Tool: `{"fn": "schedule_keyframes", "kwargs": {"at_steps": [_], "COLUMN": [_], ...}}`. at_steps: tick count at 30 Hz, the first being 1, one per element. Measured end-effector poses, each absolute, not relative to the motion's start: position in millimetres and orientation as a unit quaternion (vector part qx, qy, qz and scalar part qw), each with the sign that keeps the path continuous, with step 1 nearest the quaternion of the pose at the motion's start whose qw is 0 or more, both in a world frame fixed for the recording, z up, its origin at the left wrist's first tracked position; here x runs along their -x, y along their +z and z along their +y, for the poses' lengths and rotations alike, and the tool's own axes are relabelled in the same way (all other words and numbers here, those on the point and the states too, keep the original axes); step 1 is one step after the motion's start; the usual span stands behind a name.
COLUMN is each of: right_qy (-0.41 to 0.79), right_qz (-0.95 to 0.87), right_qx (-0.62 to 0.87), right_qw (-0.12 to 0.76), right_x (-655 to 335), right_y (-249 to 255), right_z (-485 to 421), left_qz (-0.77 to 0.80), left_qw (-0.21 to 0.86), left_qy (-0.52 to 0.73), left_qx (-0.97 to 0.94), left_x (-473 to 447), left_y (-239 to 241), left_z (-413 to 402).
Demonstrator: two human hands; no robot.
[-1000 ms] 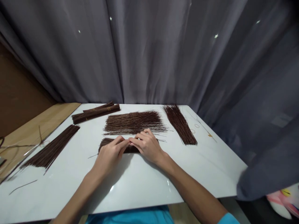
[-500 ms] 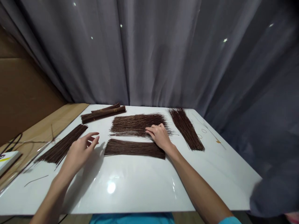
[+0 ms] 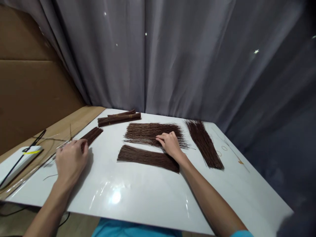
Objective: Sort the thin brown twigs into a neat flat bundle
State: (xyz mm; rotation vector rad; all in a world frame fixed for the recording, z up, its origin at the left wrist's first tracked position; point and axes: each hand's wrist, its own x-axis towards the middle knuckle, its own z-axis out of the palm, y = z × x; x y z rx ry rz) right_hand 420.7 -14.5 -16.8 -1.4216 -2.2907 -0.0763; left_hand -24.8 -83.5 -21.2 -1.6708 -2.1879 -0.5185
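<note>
Left of the loose stick pile (image 3: 148,133), the left hand (image 3: 71,159) hides a side bundle (image 3: 93,134), grip unclear, while the right hand (image 3: 170,144) lies flat and released on that pile, behind a nearer bundle (image 3: 145,157).

No readable text, labels, brands or numbers anywhere in view.

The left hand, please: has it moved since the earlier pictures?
Yes: left hand moved leftward, off the near bundle, to the left stick pile.
</note>
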Motion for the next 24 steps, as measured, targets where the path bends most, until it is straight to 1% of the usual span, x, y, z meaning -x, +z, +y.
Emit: {"fn": "schedule_keyframes", "kwargs": {"at_steps": [2,7,11,15,24], "right_qy": [-0.031,-0.075,-0.010,0.041,0.062], "right_qz": [-0.825,-0.846,-0.877,-0.889,-0.873], "right_qx": [0.521,0.485,0.440,0.420,0.440], "right_qw": [0.218,0.210,0.193,0.175,0.203], "right_x": [-413.4,-406.1,-410.1,-411.7,-405.8], "right_y": [-13.1,-1.2,3.3,-2.0,-9.3], "right_z": [-12.4,-26.6,-54.3,-72.7,-73.9], "left_qz": [-0.755,-0.731,-0.726,-0.745,-0.764], "left_qw": [0.203,0.194,0.192,0.200,0.197], "left_qy": [-0.151,-0.139,-0.131,-0.090,-0.046], "left_qx": [0.604,0.639,0.647,0.630,0.613], "left_x": [24.8,29.7,33.8,37.0,36.3], "left_y": [-30.1,-43.7,-51.9,-58.3,-56.9], "left_z": [-84.3,-81.0,-80.2,-79.7,-78.6]}}
